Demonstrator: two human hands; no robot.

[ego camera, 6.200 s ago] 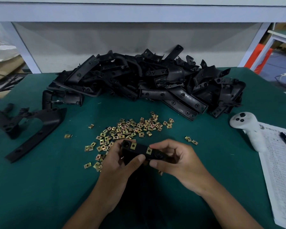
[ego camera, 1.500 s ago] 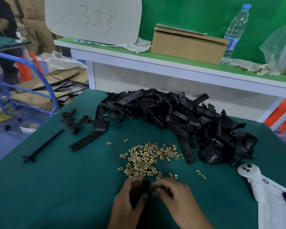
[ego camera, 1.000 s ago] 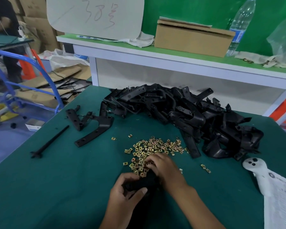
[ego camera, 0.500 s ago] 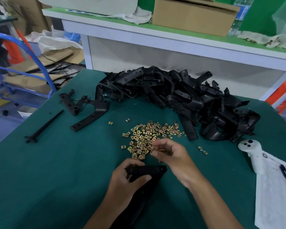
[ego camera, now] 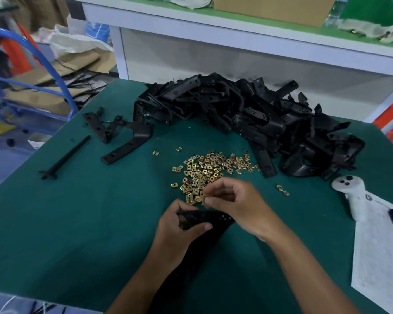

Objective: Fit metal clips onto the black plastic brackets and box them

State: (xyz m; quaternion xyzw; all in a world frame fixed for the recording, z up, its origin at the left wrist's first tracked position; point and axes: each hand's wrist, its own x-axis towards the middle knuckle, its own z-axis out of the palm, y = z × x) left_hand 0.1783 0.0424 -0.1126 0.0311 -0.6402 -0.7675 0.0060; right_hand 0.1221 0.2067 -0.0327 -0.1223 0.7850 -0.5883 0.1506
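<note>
Your left hand [ego camera: 177, 232] grips a black plastic bracket [ego camera: 216, 219] just below the brass clip pile [ego camera: 210, 168] | your right hand [ego camera: 234, 205] pinches one metal clip [ego camera: 204, 199] above the bracket's end | bracket heap [ego camera: 259, 123] beyond the pile.

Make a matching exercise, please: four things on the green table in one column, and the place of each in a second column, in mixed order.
Things:
1. black bracket
2. metal clip
3. white controller
4. black rod

Places:
A. lying alone near the table's left edge
B. gripped by the left hand
C. beside the paper sheet, at right
D. pinched by the right hand

Pairs: 1-B, 2-D, 3-C, 4-A
</note>
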